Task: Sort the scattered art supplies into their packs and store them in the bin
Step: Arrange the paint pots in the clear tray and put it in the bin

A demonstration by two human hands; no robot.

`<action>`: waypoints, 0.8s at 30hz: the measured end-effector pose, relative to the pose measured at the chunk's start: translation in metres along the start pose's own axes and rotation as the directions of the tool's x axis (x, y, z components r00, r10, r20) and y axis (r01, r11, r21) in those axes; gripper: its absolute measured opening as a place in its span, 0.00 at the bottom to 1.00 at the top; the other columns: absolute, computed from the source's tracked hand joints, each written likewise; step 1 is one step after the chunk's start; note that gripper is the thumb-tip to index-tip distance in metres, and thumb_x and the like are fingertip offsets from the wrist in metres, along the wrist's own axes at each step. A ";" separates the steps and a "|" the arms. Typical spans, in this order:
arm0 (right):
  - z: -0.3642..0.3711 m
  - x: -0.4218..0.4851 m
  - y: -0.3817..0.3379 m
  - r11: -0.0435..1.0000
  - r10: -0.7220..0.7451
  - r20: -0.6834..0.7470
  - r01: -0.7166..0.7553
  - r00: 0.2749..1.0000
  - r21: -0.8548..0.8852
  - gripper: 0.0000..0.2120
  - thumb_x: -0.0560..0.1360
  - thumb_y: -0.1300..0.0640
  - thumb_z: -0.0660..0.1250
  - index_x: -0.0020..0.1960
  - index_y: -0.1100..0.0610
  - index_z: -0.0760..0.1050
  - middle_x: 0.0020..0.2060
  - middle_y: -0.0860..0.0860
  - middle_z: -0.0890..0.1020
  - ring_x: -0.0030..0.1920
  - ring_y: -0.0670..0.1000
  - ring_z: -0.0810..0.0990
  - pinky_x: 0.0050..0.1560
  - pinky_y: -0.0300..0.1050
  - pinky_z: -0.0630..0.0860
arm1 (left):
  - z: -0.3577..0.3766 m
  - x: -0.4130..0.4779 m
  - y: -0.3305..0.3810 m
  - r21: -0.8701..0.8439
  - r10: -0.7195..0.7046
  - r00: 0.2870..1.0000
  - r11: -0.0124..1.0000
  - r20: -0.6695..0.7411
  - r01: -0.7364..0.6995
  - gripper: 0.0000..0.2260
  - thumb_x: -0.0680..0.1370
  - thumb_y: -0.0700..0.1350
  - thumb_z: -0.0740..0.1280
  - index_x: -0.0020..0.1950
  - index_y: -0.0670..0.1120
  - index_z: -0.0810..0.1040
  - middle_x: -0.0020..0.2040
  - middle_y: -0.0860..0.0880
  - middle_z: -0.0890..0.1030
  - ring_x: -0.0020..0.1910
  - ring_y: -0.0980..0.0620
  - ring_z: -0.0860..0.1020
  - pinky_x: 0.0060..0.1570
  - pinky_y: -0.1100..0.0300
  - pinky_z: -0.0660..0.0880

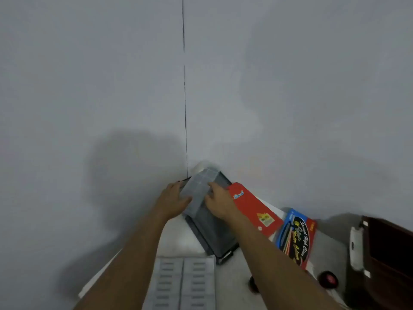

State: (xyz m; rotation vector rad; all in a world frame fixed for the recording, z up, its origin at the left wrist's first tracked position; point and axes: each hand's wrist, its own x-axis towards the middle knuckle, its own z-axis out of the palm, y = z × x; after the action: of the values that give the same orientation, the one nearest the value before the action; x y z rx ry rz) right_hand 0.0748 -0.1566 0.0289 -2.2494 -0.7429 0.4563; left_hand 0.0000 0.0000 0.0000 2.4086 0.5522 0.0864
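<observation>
The left hand (176,198) and right hand (220,201) each grip the lid (199,186) over the bin (212,233); a red pack (252,206) lies just beside it.

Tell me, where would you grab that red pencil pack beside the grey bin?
Pinch the red pencil pack across its narrow width near the middle, coming from above and from its right edge. It lies flat and long; the grey bin crowds its left edge and the blue colour pack meets its near end, so that side looks freest.
</observation>
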 end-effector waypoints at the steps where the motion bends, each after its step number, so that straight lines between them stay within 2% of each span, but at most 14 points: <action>1: 0.002 0.004 -0.001 0.999 0.032 0.008 -0.032 0.999 0.026 0.21 0.80 0.62 0.60 0.72 0.63 0.66 0.65 0.60 0.76 0.63 0.58 0.75 0.53 0.38 0.68 | 0.000 0.002 0.001 -0.015 0.023 1.000 1.000 -0.001 -0.023 0.29 0.79 0.49 0.68 0.76 0.43 0.64 0.72 0.42 0.70 0.70 0.42 0.69 0.67 0.51 0.67; 4: 0.006 0.009 -0.005 0.994 0.091 0.028 -0.092 0.995 0.052 0.20 0.80 0.62 0.61 0.70 0.64 0.66 0.63 0.60 0.76 0.61 0.58 0.76 0.56 0.43 0.70 | -0.002 0.005 0.004 -0.016 0.077 0.997 0.997 0.025 -0.077 0.31 0.74 0.53 0.67 0.75 0.45 0.66 0.69 0.44 0.74 0.66 0.43 0.73 0.62 0.52 0.72; 7: 0.011 0.015 -0.004 0.984 0.131 0.052 -0.136 0.990 0.115 0.19 0.79 0.63 0.61 0.69 0.65 0.66 0.55 0.59 0.79 0.52 0.54 0.77 0.46 0.40 0.70 | 0.003 0.010 0.003 -0.011 0.061 0.998 0.998 0.031 -0.060 0.29 0.76 0.50 0.67 0.76 0.45 0.66 0.67 0.44 0.75 0.63 0.44 0.75 0.60 0.51 0.74; 9: 0.014 0.017 -0.002 0.975 0.156 0.049 -0.161 0.987 0.154 0.19 0.79 0.64 0.60 0.69 0.64 0.67 0.54 0.60 0.79 0.49 0.55 0.77 0.44 0.42 0.71 | 0.008 0.013 0.001 -0.001 0.032 0.999 0.999 0.035 -0.032 0.27 0.76 0.49 0.67 0.75 0.46 0.67 0.64 0.46 0.76 0.61 0.45 0.76 0.58 0.50 0.75; 11: 0.015 0.019 -0.002 0.943 0.198 0.047 -0.203 0.979 0.265 0.18 0.78 0.66 0.59 0.67 0.62 0.69 0.55 0.60 0.80 0.51 0.56 0.79 0.50 0.51 0.78 | 0.011 0.014 -0.001 -0.002 0.004 0.999 1.000 0.040 -0.004 0.26 0.75 0.53 0.64 0.72 0.48 0.69 0.62 0.47 0.77 0.59 0.45 0.77 0.54 0.50 0.77; 13: 0.014 0.019 -0.005 0.895 0.239 0.053 -0.242 0.969 0.374 0.17 0.78 0.66 0.57 0.66 0.58 0.69 0.56 0.57 0.80 0.53 0.56 0.80 0.55 0.54 0.80 | 0.010 0.012 0.002 0.027 -0.020 0.999 0.999 0.041 0.019 0.26 0.74 0.53 0.64 0.71 0.48 0.69 0.61 0.45 0.76 0.59 0.44 0.76 0.53 0.53 0.75; 14: 0.012 0.019 -0.006 0.879 0.255 0.052 -0.254 0.965 0.404 0.17 0.78 0.66 0.57 0.65 0.57 0.69 0.56 0.56 0.80 0.53 0.56 0.81 0.54 0.53 0.81 | 0.008 0.011 0.005 0.045 -0.025 0.999 0.999 0.033 0.024 0.27 0.75 0.51 0.66 0.72 0.48 0.67 0.62 0.44 0.74 0.60 0.44 0.74 0.53 0.55 0.72; 16: 0.006 0.018 -0.010 0.838 0.274 0.057 -0.267 0.960 0.476 0.13 0.78 0.66 0.57 0.60 0.54 0.70 0.55 0.56 0.80 0.51 0.55 0.81 0.47 0.48 0.82 | 0.006 0.012 0.006 0.049 -0.037 0.999 0.998 0.022 0.035 0.30 0.75 0.48 0.70 0.74 0.46 0.65 0.63 0.42 0.70 0.60 0.42 0.73 0.52 0.57 0.69; 18: -0.003 0.015 -0.014 0.783 0.310 0.060 -0.291 0.949 0.550 0.12 0.78 0.65 0.57 0.58 0.53 0.69 0.54 0.57 0.81 0.46 0.54 0.81 0.39 0.44 0.79 | 0.002 0.011 0.008 0.029 -0.057 0.998 0.998 0.026 0.057 0.32 0.73 0.48 0.73 0.74 0.45 0.65 0.62 0.42 0.69 0.58 0.43 0.74 0.54 0.55 0.71; 20: -0.011 0.014 -0.015 0.728 0.355 0.071 -0.323 0.932 0.605 0.14 0.78 0.66 0.55 0.60 0.53 0.67 0.51 0.57 0.79 0.43 0.55 0.77 0.36 0.44 0.74 | -0.004 0.007 0.015 -0.029 -0.062 0.997 0.998 0.050 0.064 0.33 0.70 0.51 0.75 0.71 0.45 0.68 0.60 0.43 0.71 0.55 0.46 0.74 0.56 0.53 0.75; 22: -0.023 0.011 -0.018 0.705 0.371 0.069 -0.329 0.926 0.628 0.13 0.75 0.68 0.53 0.54 0.57 0.70 0.44 0.58 0.77 0.41 0.56 0.74 0.34 0.46 0.70 | -0.003 0.009 0.015 -0.092 -0.059 0.998 0.994 0.032 0.061 0.37 0.63 0.58 0.73 0.68 0.45 0.72 0.58 0.44 0.75 0.53 0.47 0.77 0.56 0.48 0.79; 24: -0.034 0.008 -0.020 0.705 0.388 0.064 -0.341 0.919 0.622 0.10 0.72 0.68 0.56 0.46 0.61 0.75 0.38 0.60 0.77 0.38 0.57 0.77 0.35 0.50 0.75 | 0.004 0.014 0.015 -0.165 -0.066 0.998 0.984 -0.005 0.064 0.38 0.61 0.61 0.69 0.68 0.46 0.73 0.57 0.45 0.77 0.52 0.46 0.79 0.52 0.45 0.81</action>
State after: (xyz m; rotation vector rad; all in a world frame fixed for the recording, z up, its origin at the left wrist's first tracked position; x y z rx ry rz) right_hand 0.0908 -0.1580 0.0661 -1.7440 -0.0517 0.6906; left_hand 0.0187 -0.0071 0.0054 2.2288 0.6045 0.1121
